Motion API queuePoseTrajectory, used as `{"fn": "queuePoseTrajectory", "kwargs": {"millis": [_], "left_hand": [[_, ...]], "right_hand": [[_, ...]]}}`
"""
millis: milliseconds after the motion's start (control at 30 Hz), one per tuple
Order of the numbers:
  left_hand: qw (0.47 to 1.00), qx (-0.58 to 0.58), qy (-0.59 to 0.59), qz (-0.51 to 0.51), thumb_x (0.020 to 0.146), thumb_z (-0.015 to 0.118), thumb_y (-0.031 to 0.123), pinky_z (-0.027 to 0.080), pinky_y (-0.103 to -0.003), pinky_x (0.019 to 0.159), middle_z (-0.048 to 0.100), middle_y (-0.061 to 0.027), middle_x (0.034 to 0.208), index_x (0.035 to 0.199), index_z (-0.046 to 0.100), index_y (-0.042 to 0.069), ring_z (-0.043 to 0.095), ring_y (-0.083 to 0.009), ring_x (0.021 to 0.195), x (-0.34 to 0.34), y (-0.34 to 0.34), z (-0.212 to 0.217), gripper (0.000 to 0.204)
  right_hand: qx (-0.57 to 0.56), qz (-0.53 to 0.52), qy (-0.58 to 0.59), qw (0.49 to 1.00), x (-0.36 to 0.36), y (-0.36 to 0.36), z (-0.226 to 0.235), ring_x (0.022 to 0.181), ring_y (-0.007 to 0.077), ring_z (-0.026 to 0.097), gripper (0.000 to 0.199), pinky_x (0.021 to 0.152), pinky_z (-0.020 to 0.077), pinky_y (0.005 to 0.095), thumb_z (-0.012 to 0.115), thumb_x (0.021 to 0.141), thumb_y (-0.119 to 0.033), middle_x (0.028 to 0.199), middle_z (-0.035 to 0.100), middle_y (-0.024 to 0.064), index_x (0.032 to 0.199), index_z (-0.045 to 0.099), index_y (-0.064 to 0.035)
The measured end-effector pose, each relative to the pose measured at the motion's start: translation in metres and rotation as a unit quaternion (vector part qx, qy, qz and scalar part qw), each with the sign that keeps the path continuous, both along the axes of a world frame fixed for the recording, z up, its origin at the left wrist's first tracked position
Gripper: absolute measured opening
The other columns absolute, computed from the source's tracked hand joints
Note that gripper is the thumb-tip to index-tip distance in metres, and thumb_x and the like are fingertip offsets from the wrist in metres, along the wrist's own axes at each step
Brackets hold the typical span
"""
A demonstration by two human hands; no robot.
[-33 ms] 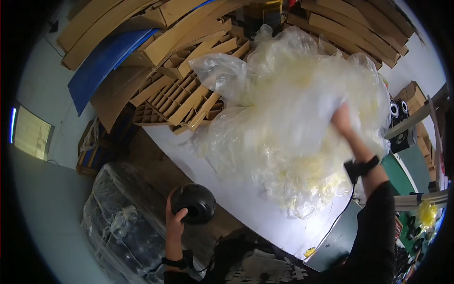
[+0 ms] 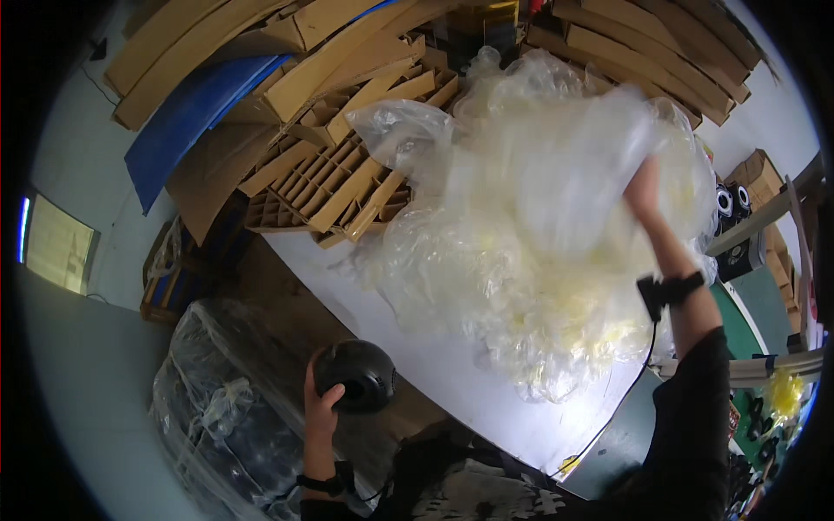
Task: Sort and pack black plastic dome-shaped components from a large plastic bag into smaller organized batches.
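At the lower left, my left hand (image 2: pixel 323 401) grips a black ball-shaped housing (image 2: pixel 358 369) with a dark round opening and small perforations. The thumb lies by the opening, and the other fingers are mostly hidden behind it. My right hand (image 2: pixel 641 187) is raised over a large heap of clear, yellowish plastic bags (image 2: pixel 556 339). Its fingers are closed on a milky plastic bag (image 2: pixel 582 174), which is smeared by motion. Where that bag ends and the heap begins is hard to make out.
The heap lies on a white tabletop (image 2: pixel 417 347). Cardboard dividers (image 2: pixel 326 187) and a blue sheet (image 2: pixel 195 113) are stacked at the far left. Below left stands something dark wrapped in plastic film (image 2: pixel 226 408). Black speakers (image 2: pixel 734 204) stand at the right. A cable (image 2: pixel 621 404) trails from my right wrist.
My right hand has moved slightly up and to the right, swinging the plastic bag with it. The left hand and the black housing stay nearly still.
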State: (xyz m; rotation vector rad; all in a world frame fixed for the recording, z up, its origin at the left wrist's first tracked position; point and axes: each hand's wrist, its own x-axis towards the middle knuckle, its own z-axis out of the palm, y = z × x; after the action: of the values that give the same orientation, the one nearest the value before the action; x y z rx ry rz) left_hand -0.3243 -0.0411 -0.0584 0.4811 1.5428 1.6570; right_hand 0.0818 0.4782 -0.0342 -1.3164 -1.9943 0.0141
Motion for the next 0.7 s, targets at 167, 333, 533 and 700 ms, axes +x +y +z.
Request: {"fn": "queuePoseTrajectory", "kwargs": {"millis": [167,333,533,700], "left_hand": [[1.0,-0.012,-0.001,0.02,0.064,0.066,0.008,0.043,-0.033,0.096,0.052,-0.0123,0.123,0.134,0.041,0.002,0.052,-0.0256,0.113,-0.007,-0.014,0.005,0.074],[0.997,-0.033,-0.013,0.067,0.061,0.069,0.005,0.042,-0.035,0.098,0.051,-0.0142,0.124,0.133,0.043,0.002,0.051,-0.0276,0.116,-0.006,-0.022,-0.001,0.077],[0.994,-0.059,-0.08,0.053,0.059,0.073,0.004,0.041,-0.038,0.101,0.053,-0.0147,0.125,0.134,0.041,0.0,0.051,-0.0282,0.118,0.006,-0.022,-0.017,0.081],[0.997,-0.052,-0.047,0.04,0.069,0.081,0.01,0.041,-0.043,0.099,0.047,-0.0175,0.132,0.141,0.034,0.006,0.047,-0.0316,0.12,0.019,-0.04,-0.016,0.086]], "right_hand": [[0.04,-0.17,-0.11,0.978,-0.1,0.009,0.091,0.112,0.0379,0.048,0.039,0.097,0.0369,0.0458,0.068,0.071,-0.026,0.109,0.057,0.0242,0.095,0.062,0.0054],[-0.085,-0.045,-0.253,0.963,-0.138,0.011,-0.034,0.131,0.0323,0.035,0.067,0.113,0.0211,0.0453,0.071,0.071,-0.029,0.134,0.047,0.0175,0.131,0.049,-0.0122],[0.002,-0.01,0.028,1.0,-0.153,0.092,-0.196,0.135,0.0291,0.029,0.058,0.114,0.0161,0.0465,0.061,0.081,-0.034,0.141,0.043,0.0078,0.135,0.046,-0.0184],[-0.076,0.076,-0.004,0.994,-0.167,0.104,-0.22,0.135,0.0291,0.028,0.057,0.112,0.0219,0.0463,0.054,0.084,-0.041,0.14,0.042,0.0115,0.134,0.045,-0.0141]]}}
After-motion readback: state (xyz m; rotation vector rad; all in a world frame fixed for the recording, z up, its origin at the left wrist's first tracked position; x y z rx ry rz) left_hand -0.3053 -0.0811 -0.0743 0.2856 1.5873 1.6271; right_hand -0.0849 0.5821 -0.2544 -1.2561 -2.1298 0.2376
